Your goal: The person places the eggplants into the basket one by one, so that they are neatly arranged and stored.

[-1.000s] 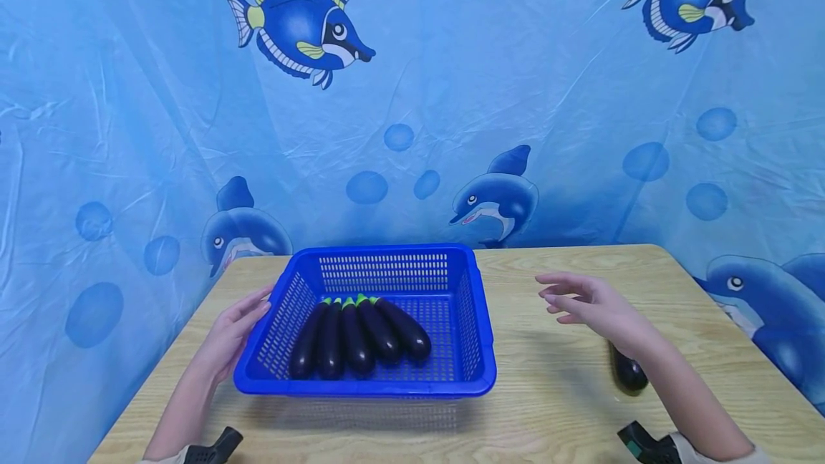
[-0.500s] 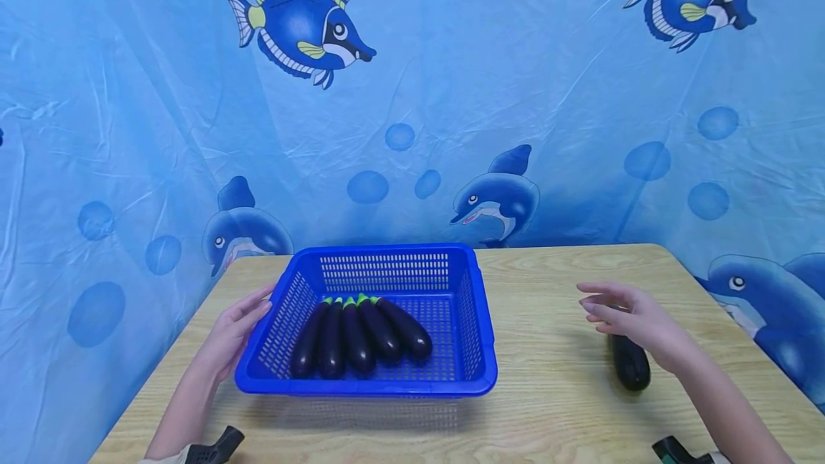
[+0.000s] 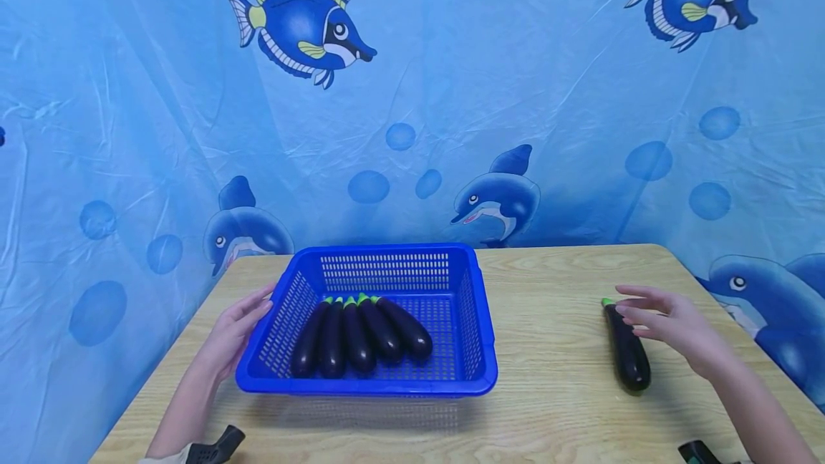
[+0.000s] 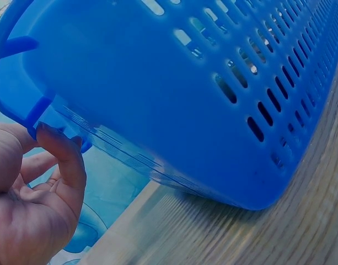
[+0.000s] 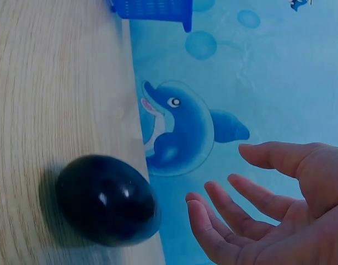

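My left hand (image 3: 233, 331) holds the left rim of a blue plastic basket (image 3: 364, 387), its fingertips right at the rim's edge. In the left wrist view, the curled fingers of the left hand (image 4: 42, 193) meet the rim beside the slotted basket wall (image 4: 157, 99). Inside the basket lie several dark eggplants (image 3: 354, 339), side by side with green stem ends pointing away. A single eggplant (image 3: 628, 349) rests on the table at right. Over its upper end hovers my right hand (image 3: 670, 321), fingers loosely bent and holding nothing; the right wrist view shows a gap between the hand (image 5: 268, 215) and the eggplant (image 5: 108, 199).
The wooden table (image 3: 548, 364) carries the basket left of its middle. Behind it hangs a blue curtain (image 3: 412, 56) printed with fish and dolphins. Black wrist devices (image 3: 215, 446) show at the bottom of the head view.
My right hand has moved right, from between the basket and the lone eggplant to over that eggplant's upper end, uncovering its stem. The left hand and basket have stayed in place.
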### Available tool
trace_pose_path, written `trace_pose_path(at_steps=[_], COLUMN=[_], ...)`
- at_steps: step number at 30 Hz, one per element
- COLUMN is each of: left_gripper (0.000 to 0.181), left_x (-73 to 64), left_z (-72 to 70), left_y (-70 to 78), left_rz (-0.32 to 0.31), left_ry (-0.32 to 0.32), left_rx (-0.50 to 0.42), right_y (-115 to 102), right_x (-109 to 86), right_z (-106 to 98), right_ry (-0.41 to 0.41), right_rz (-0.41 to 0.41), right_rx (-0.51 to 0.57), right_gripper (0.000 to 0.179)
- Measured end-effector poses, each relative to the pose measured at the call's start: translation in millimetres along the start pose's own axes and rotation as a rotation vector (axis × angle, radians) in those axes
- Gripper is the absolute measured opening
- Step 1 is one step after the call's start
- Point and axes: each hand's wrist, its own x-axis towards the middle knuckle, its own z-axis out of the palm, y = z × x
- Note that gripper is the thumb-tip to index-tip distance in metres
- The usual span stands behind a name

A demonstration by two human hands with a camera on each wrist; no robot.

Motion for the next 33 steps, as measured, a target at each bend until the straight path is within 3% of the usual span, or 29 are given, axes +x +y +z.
trace_pose_path(at_steps=[16, 33], left_gripper=[0.054, 0.045], left_x=[-0.6, 0.3], left_z=[-0.3, 0.7], left_y=[-0.8, -1.0], left_rz=[0.01, 0.022], left_ry=[0.012, -0.009], left_rx=[0.0, -0.014], right_y=[17, 35], right_x=[7.8, 14.3], right_z=[-4, 1], right_ry=[0.026, -0.033], right_rz=[0.071, 0.204], right_rx=[-0.072, -0.057], right_gripper=[0.063, 0.077])
